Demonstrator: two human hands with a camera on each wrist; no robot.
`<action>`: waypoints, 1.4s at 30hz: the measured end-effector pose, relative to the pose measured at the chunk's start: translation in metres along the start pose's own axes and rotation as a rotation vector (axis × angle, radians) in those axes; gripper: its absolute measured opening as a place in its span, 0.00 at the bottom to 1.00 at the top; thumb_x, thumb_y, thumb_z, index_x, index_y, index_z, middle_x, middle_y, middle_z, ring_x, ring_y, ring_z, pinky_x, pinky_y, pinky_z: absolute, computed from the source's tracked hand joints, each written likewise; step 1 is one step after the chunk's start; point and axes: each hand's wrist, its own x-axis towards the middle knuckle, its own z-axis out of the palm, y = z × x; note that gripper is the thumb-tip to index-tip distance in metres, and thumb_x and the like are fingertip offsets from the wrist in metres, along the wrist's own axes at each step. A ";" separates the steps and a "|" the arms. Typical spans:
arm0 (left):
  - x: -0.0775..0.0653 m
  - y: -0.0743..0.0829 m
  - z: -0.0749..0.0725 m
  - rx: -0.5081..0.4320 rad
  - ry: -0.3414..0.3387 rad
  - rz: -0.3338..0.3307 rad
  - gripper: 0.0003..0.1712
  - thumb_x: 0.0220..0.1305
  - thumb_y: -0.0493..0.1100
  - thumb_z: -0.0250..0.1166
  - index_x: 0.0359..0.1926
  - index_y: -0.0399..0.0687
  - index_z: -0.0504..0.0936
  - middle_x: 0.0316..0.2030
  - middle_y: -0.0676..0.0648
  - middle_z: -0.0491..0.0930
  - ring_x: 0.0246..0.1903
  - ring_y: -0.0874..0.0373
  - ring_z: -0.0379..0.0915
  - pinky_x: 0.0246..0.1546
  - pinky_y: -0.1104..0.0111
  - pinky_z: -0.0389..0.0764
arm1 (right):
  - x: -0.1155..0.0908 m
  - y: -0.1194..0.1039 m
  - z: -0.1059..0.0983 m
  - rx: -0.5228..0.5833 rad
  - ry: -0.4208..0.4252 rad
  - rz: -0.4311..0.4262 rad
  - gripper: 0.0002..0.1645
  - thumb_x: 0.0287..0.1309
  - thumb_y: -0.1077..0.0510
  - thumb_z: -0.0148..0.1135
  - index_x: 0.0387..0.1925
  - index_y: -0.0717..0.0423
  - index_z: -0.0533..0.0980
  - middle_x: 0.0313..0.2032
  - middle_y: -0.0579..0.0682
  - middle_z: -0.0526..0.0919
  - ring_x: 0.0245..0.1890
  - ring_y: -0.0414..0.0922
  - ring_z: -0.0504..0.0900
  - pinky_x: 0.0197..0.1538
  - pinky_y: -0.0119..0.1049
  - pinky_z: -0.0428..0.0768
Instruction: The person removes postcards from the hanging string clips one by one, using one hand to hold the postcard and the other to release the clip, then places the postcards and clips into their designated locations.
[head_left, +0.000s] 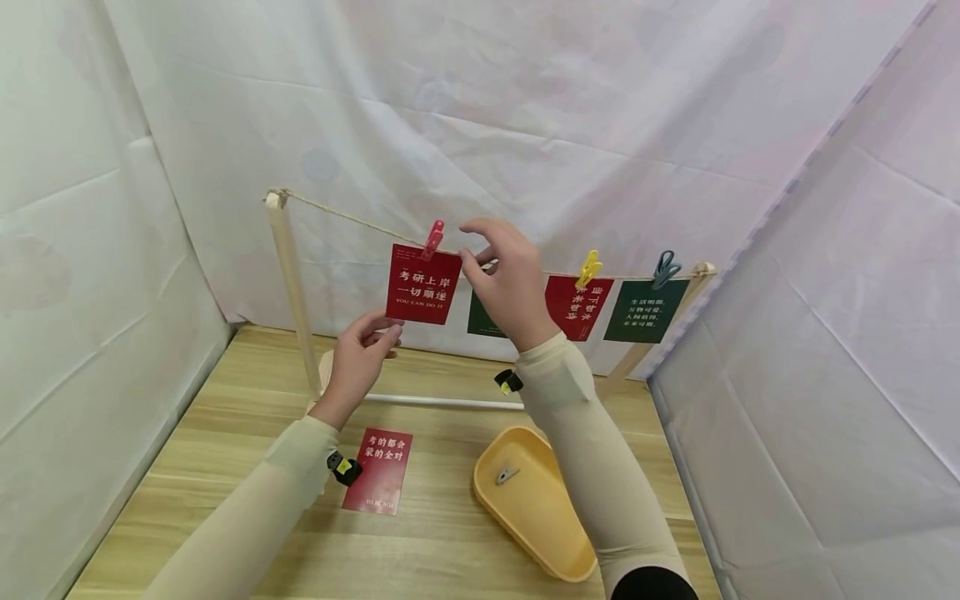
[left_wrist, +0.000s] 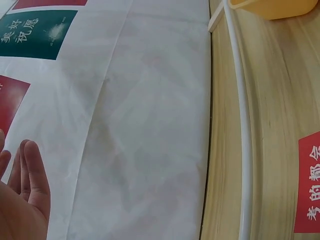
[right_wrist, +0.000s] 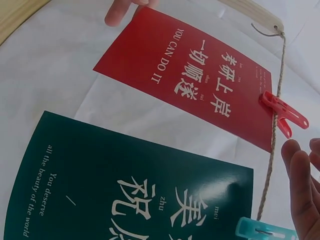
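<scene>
A red card (head_left: pixel 423 285) with white writing hangs from the cord (head_left: pixel 352 218) by a pink clothes peg (right_wrist: pixel 285 109). My left hand (head_left: pixel 360 358) is at the card's lower left corner, its fingertips close to the edge and the thumb below it. Just right of the peg, my right hand (head_left: pixel 510 275) is raised at the cord with thumb and forefinger spread apart. In the right wrist view its fingertips (right_wrist: pixel 300 175) show beside the cord, apart from the peg. A green card (right_wrist: pixel 130 185) hangs alongside, on a teal peg (right_wrist: pixel 262 230), partly hidden behind my right hand in the head view.
Farther right hang another red card (head_left: pixel 572 312) on a yellow peg (head_left: pixel 590 268) and a green card (head_left: pixel 647 312) on a dark peg (head_left: pixel 665 271). On the table lie a red card (head_left: pixel 378 475) and a yellow tray (head_left: pixel 536 508) holding a grey peg (head_left: pixel 506 474). A wooden post (head_left: pixel 288 275) supports the cord.
</scene>
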 end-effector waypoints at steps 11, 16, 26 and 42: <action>-0.002 0.000 0.002 0.039 0.039 -0.020 0.15 0.82 0.44 0.66 0.59 0.38 0.85 0.49 0.36 0.86 0.43 0.49 0.84 0.44 0.64 0.89 | 0.008 0.000 0.014 0.014 -0.060 0.097 0.29 0.74 0.53 0.73 0.71 0.54 0.79 0.63 0.53 0.84 0.30 0.41 0.85 0.39 0.38 0.87; -0.005 0.001 0.001 0.006 0.039 0.024 0.16 0.82 0.47 0.66 0.57 0.40 0.86 0.50 0.39 0.88 0.43 0.52 0.84 0.43 0.64 0.89 | 0.011 0.000 0.021 0.027 -0.083 0.140 0.32 0.73 0.50 0.73 0.72 0.54 0.78 0.62 0.53 0.85 0.25 0.41 0.80 0.33 0.36 0.84; -0.007 0.003 0.001 -0.035 0.048 0.067 0.19 0.80 0.50 0.67 0.54 0.38 0.87 0.48 0.35 0.88 0.45 0.37 0.83 0.44 0.59 0.90 | 0.011 0.000 0.028 0.044 -0.064 0.149 0.25 0.75 0.53 0.71 0.68 0.55 0.81 0.60 0.51 0.86 0.21 0.38 0.80 0.31 0.34 0.84; -0.013 0.008 0.005 -0.014 0.062 0.077 0.16 0.81 0.46 0.66 0.56 0.38 0.87 0.46 0.38 0.89 0.42 0.42 0.84 0.43 0.57 0.89 | 0.014 0.000 0.033 0.295 -0.036 0.221 0.22 0.76 0.58 0.69 0.67 0.57 0.82 0.54 0.52 0.88 0.19 0.49 0.83 0.23 0.40 0.79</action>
